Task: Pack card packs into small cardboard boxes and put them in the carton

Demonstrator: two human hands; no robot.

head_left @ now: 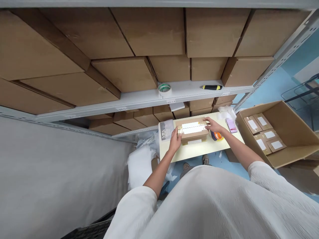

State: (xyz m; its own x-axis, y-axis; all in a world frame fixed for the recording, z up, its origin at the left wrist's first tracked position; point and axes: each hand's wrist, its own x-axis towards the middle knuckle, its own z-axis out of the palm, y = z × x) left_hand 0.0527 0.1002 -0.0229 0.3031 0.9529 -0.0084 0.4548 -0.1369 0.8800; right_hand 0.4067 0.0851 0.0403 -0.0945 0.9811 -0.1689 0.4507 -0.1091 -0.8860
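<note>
A small cardboard box [191,130] lies on a pale yellow table [196,152], with shiny clear tape [191,127] running lengthwise along its top. My left hand [175,139] grips the box's left end. My right hand [211,125] sits at the right end, its fingers on the box and tape. Just beyond that hand, an orange and dark blue tape dispenser [216,135] lies partly hidden behind the box. A pink printed slip [232,126] and a grey sheet [166,129] lie on the table.
Metal shelving [144,103] stacked with large cartons stands ahead, holding a tape roll [164,89] and a yellow-and-black utility knife [211,87]. To the right, an open carton [281,116] holds several labelled small boxes. White plastic wrap [139,166] lies left of the table.
</note>
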